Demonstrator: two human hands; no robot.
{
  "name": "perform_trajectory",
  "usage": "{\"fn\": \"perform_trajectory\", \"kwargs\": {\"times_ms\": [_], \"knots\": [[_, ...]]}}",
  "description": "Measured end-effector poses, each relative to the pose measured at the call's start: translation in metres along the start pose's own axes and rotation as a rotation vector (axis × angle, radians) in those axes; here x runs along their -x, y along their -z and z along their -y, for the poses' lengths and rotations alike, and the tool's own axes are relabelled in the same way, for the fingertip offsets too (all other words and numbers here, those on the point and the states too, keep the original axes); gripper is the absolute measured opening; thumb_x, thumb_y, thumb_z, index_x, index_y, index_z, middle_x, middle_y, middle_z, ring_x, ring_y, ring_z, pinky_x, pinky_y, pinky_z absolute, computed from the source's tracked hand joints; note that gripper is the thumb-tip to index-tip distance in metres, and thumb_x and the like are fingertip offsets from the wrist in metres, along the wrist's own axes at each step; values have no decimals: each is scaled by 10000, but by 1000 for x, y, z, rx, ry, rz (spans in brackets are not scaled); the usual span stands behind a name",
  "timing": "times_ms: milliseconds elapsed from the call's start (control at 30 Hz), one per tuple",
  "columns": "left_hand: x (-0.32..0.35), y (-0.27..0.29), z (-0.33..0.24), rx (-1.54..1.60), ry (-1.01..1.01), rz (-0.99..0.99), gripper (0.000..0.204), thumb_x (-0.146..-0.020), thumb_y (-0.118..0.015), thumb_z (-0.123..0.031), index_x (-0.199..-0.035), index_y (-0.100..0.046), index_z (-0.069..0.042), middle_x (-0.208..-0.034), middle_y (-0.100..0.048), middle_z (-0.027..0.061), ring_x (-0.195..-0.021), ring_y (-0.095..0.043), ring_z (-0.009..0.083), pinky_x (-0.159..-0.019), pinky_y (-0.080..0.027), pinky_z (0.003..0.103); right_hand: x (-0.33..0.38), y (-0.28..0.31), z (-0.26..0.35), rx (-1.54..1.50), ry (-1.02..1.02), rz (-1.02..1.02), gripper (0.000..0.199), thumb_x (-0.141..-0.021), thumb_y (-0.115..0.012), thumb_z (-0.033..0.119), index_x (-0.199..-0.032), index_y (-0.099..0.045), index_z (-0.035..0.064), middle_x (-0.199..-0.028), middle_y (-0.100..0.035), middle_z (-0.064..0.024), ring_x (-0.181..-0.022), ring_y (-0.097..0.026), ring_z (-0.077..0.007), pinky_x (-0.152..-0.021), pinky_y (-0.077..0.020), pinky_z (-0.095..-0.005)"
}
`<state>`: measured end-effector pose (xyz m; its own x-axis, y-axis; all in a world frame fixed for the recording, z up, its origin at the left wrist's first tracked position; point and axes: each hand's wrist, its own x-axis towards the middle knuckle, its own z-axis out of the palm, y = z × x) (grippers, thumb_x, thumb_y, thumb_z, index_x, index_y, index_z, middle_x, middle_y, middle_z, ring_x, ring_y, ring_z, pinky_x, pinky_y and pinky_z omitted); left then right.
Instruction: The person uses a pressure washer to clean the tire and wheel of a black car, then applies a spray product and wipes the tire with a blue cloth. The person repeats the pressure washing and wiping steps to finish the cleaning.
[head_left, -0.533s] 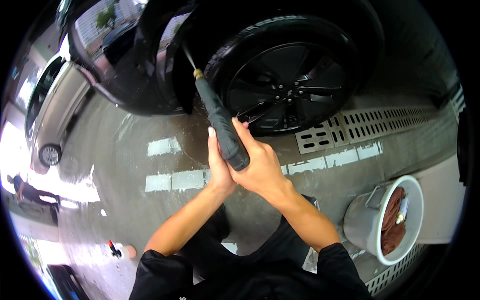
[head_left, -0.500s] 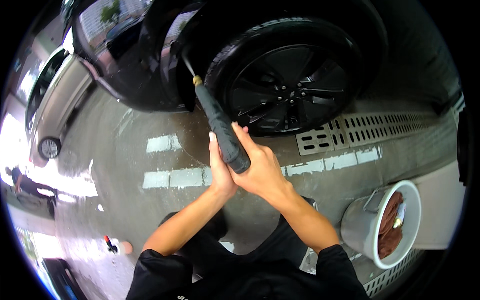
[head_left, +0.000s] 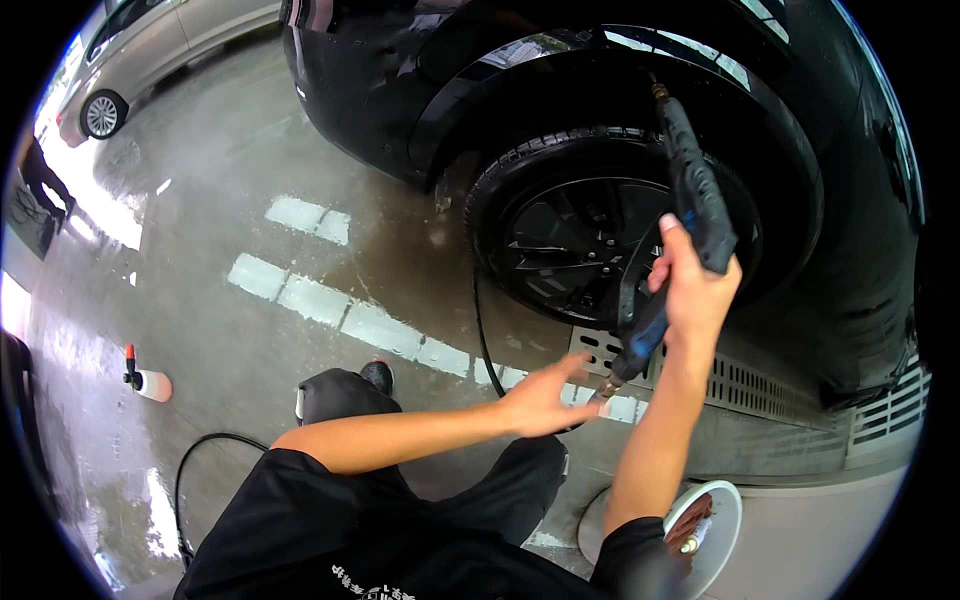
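Two hands now apart: right hand (head_left: 695,290) alone clamped on pressure-washer gun (head_left: 690,195), raised at the black car's wheel (head_left: 590,245); left hand (head_left: 540,400) released, open, beside hose coupling (head_left: 608,385), repositioning likely.

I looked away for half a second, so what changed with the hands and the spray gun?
The left hand let go of the spray gun and now hangs open below it. The right hand alone lifted the gun up toward the wheel arch. The black car stayed parked on wet concrete.
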<state>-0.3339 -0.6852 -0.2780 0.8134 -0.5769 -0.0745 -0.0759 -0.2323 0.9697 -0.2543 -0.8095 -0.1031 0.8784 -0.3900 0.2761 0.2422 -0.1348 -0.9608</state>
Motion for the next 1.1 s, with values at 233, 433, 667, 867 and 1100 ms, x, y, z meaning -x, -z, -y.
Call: {"fn": "perform_trajectory", "kwargs": {"times_ms": [233, 433, 667, 867, 1100], "knots": [[-28, -30, 87, -441, 0, 253, 711, -869, -770, -446, -1460, -491, -165, -1440, -541, 66, -1413, -467, 289, -1145, -326, 579, -72, -40, 36, 480, 108, 187, 200, -869, -781, 154, -888, -657, -2, -609, -585, -9, -484, -534, -91, -460, -425, -266], [-30, -44, 96, -344, -185, 74, 732, -885, -755, -462, -1490, -464, -171, -1579, -436, 92, -1470, -391, 302, -1182, -296, 596, -89, -98, -4, 839, 130, 284, 432, -813, -791, 247, -1170, -706, 19, -939, -761, -169, -910, -750, -292, -868, -564, -391], [-33, -56, 92, -216, -29, 217, 496, -1009, -565, -513, -1318, -600, -127, -1278, -644, 127, -1253, -584, 334, -1054, -428, 505, -53, -171, -28, 946, 119, 501, 453, -814, -765, 201, -1223, -685, 23, -1066, -747, -246, -1045, -736, -373, -927, -567, -422], [-12, -58, 90, -303, -62, 163, 478, -1037, -515, -491, -1224, -626, -65, -1188, -685, 148, -1150, -642, 359, -979, -471, 499, -34, -197, -64, 1027, 59, 663, 505, -826, -736, 199, -1291, -657, 17, -1120, -740, -246, -1069, -725, -382, -941, -560, -421], [-9, -66, 93, -335, -74, 223, 459, -1036, -517, -475, -1149, -652, -51, -1152, -699, 167, -1090, -664, 391, -939, -486, 508, -36, -169, -71, 829, 71, 636, 396, -785, -774, 181, -1131, -710, -2, -899, -753, -176, -828, -739, -280, -802, -562, -384]]}}
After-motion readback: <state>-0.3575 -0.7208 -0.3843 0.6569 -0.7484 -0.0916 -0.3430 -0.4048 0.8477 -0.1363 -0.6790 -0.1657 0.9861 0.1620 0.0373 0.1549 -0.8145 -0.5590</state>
